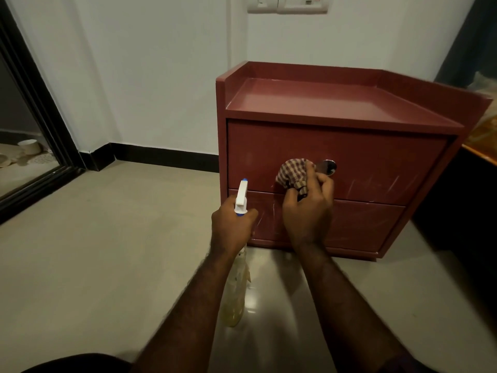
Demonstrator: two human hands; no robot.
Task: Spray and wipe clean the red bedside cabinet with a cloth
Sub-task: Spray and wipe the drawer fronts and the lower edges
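Two hands: a person's bare forearms reach in from the bottom of the head view (nothing more of the person shows clearly) toward the front of the red bedside cabinet (336,103).
Left hand (231,224): fingers wrapped round the neck of the spray bottle (238,292), held just left of the cabinet's lower front corner. The white trigger head rises above the fist with its blue tip uppermost, and the clear body with yellowish liquid hangs below.
Right hand (309,211): curled round a bunched red-and-white checked cloth (291,173), pressing it against the upper drawer (376,157). The cloth sits just left of the round metal pull (330,166), which the knuckles partly cover.
Cabinet: it stands on the floor (107,238) against the white wall (161,76), right of centre. It has two drawers, both closed, and a raised lip runs round the back and sides of its top.
Drawer fronts: pale streaks show on the upper drawer to the right of the hand, and on the lower drawer (363,222) beside the wrist.
Floor: pale glossy tiles, with black skirting (166,157) along the foot of the wall.
Wall: a white switch plate (287,4) sits above the cabinet, cut off by the top edge.
Left edge: a dark door frame (35,103), with small pale objects on the floor beyond it, too small to identify.
Right edge: dark furniture (457,211) stands beside the cabinet.
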